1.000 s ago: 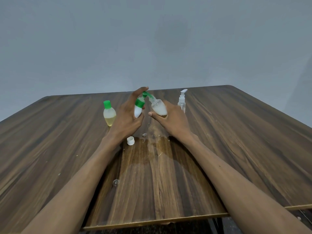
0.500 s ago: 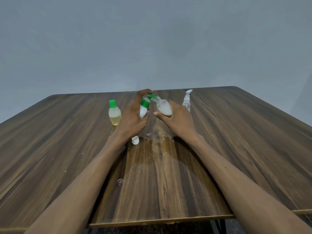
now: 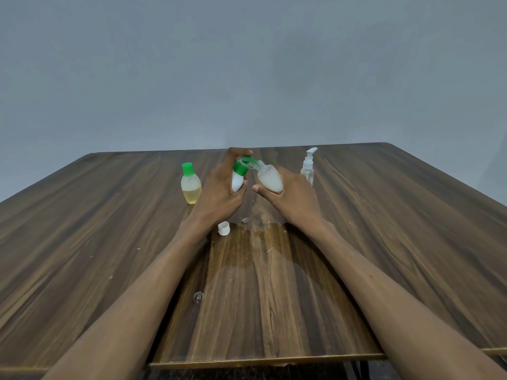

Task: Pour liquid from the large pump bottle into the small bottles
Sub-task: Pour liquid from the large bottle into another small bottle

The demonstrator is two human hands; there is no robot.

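Head view. Left hand (image 3: 219, 187) grips a small white bottle with a green cap (image 3: 238, 176), held upright at centre, flip lid open. Right hand (image 3: 290, 196) holds a clear small bottle (image 3: 270, 178), tilted with its neck toward 10 o'clock, mouth at the green cap. Pump bottle (image 3: 307, 167) stands at 2 o'clock of the hands, just behind the right hand. A green-capped bottle of yellow liquid (image 3: 190, 185) stands at 9 o'clock. A loose white cap (image 3: 223, 228) lies at 6 o'clock beside a wet patch (image 3: 255, 248) on the wooden table (image 3: 82, 229).
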